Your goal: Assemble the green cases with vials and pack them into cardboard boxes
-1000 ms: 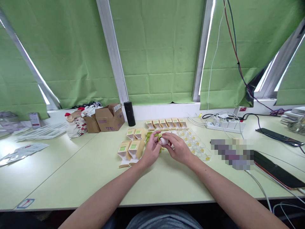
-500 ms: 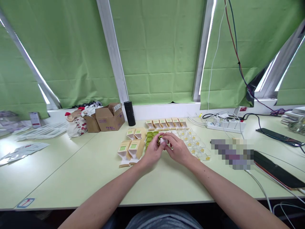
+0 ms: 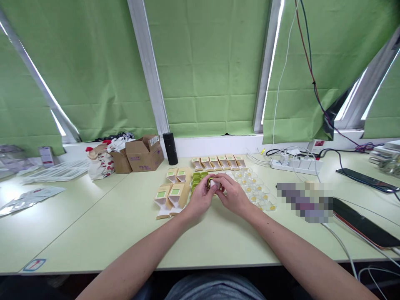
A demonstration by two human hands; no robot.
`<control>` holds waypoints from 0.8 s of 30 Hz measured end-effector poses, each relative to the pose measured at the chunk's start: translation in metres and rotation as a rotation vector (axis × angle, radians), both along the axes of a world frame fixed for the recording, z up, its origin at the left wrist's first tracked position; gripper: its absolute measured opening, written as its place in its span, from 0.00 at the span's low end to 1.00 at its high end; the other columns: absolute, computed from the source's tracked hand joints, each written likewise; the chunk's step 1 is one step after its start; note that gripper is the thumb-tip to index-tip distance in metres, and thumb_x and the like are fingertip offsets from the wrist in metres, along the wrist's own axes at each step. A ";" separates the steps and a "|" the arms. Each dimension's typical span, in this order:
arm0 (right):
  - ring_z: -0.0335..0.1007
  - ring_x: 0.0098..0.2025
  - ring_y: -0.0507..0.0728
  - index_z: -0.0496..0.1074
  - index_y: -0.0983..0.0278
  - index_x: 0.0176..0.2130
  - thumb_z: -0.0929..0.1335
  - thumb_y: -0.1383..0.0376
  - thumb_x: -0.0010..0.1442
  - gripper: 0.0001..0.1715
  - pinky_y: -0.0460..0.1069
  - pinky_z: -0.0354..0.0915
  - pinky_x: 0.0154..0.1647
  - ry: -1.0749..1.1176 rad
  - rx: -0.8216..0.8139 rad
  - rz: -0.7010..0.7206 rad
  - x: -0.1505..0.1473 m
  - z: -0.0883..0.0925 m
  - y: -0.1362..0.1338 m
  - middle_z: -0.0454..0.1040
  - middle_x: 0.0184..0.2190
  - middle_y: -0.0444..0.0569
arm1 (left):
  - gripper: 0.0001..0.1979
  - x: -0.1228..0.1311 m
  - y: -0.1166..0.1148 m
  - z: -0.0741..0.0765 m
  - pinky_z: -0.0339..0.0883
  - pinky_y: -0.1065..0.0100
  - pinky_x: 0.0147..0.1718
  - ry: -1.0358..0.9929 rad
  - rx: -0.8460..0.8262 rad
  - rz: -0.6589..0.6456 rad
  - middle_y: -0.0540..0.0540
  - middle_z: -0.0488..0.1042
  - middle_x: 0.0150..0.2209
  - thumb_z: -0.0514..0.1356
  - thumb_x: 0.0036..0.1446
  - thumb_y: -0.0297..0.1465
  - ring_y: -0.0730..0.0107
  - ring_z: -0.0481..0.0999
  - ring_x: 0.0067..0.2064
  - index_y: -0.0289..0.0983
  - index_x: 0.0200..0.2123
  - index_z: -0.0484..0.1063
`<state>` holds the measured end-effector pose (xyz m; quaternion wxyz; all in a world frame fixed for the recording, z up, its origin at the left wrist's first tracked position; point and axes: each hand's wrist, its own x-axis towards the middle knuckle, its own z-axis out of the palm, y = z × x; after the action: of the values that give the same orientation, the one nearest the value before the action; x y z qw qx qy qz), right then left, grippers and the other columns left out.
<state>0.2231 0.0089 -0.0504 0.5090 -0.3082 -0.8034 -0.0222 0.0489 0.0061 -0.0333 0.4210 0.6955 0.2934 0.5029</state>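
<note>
Both hands on one small white part [image 3: 213, 183]
From my end of the feed, my left hand [image 3: 201, 194] and right hand [image 3: 233, 194] are pinching it between them over the tabletop [image 3: 125, 233], fingers curled close so much of it's hidden. Green containers [image 3: 196, 181] sit by the left hand, clear plastic pieces [image 3: 249, 189] with yellow middles lie right of the right hand, and beige cartons [image 3: 175, 195] are off to the left.
</note>
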 end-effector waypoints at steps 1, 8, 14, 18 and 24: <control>0.80 0.52 0.63 0.71 0.58 0.58 0.66 0.74 0.67 0.22 0.57 0.81 0.43 0.006 0.000 0.008 0.000 0.001 0.000 0.77 0.58 0.58 | 0.30 0.000 0.000 0.000 0.76 0.58 0.51 -0.015 -0.010 -0.012 0.37 0.79 0.53 0.65 0.67 0.49 0.59 0.80 0.48 0.36 0.63 0.69; 0.79 0.44 0.61 0.63 0.55 0.67 0.68 0.73 0.66 0.34 0.59 0.80 0.44 0.048 -0.101 0.033 0.002 0.000 -0.001 0.76 0.58 0.57 | 0.35 0.000 0.007 -0.004 0.75 0.55 0.58 -0.125 -0.081 -0.061 0.36 0.79 0.57 0.70 0.62 0.49 0.52 0.80 0.57 0.37 0.64 0.69; 0.77 0.40 0.59 0.66 0.57 0.62 0.68 0.71 0.63 0.29 0.57 0.78 0.43 0.147 -0.210 0.016 0.001 0.001 -0.002 0.78 0.54 0.55 | 0.37 -0.001 0.008 -0.004 0.77 0.58 0.53 -0.161 -0.127 -0.098 0.34 0.77 0.58 0.73 0.60 0.47 0.52 0.79 0.58 0.38 0.66 0.68; 0.77 0.38 0.57 0.67 0.58 0.59 0.71 0.67 0.63 0.26 0.55 0.76 0.40 0.250 -0.293 0.047 0.002 0.006 -0.001 0.78 0.53 0.55 | 0.38 -0.009 0.009 -0.004 0.76 0.66 0.38 -0.122 -0.149 -0.106 0.34 0.76 0.60 0.72 0.60 0.46 0.64 0.81 0.44 0.40 0.68 0.65; 0.74 0.38 0.57 0.68 0.57 0.54 0.75 0.59 0.61 0.25 0.53 0.74 0.37 0.446 -0.460 0.160 0.001 0.009 0.002 0.79 0.46 0.50 | 0.25 -0.020 0.014 -0.005 0.77 0.61 0.46 0.004 0.023 0.125 0.35 0.79 0.57 0.65 0.68 0.43 0.60 0.82 0.49 0.39 0.63 0.68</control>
<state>0.2240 0.0107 -0.0412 0.5895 -0.3485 -0.6777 0.2680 0.0291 0.0199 -0.0381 0.3801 0.6816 0.3316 0.5301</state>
